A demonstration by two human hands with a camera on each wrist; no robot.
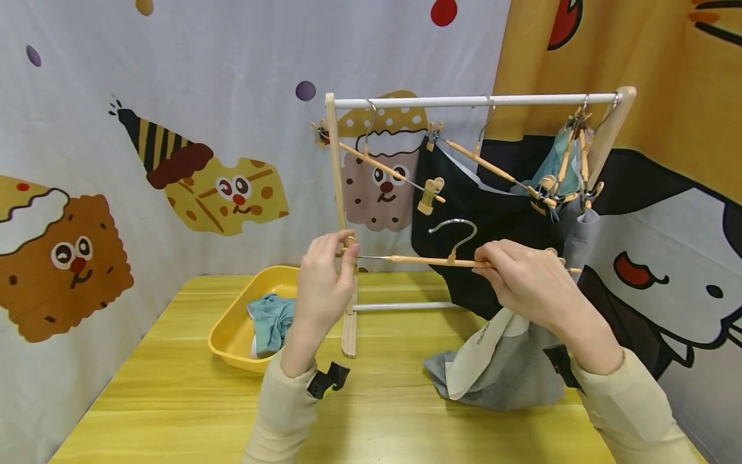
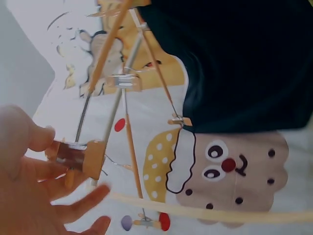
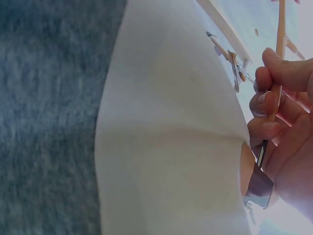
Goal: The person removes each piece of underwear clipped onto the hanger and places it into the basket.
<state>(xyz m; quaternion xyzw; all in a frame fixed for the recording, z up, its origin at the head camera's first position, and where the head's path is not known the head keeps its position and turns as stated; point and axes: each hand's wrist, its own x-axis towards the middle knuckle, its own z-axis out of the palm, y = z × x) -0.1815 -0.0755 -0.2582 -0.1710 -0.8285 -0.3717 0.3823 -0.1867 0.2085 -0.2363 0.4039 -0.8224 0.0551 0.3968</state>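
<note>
Both hands hold a wooden clip hanger [image 1: 426, 260] level in front of the rack, its metal hook [image 1: 464, 225] pointing up. At its left end my left hand [image 1: 324, 277] pinches the clip [image 2: 78, 159] between thumb and finger, the other fingers spread. My right hand [image 1: 524, 280] grips the bar near the right end, fingers curled round the wood [image 3: 276, 95]. Below the right hand hangs a grey garment [image 1: 504, 380] with a white inner side [image 3: 171, 122], its edge at the right-hand clip [image 3: 247, 169]. The garment's upper part is partly hidden by the right hand.
A small rack with a white rail [image 1: 429, 101] stands behind the hands. On it hang bare clip hangers [image 1: 377, 161], a black garment [image 1: 487, 219] and blue-green clothing [image 1: 559, 154]. Left on the wooden table [image 1: 174, 399] is a yellow basin [image 1: 232, 322] with a teal cloth [image 1: 272, 322].
</note>
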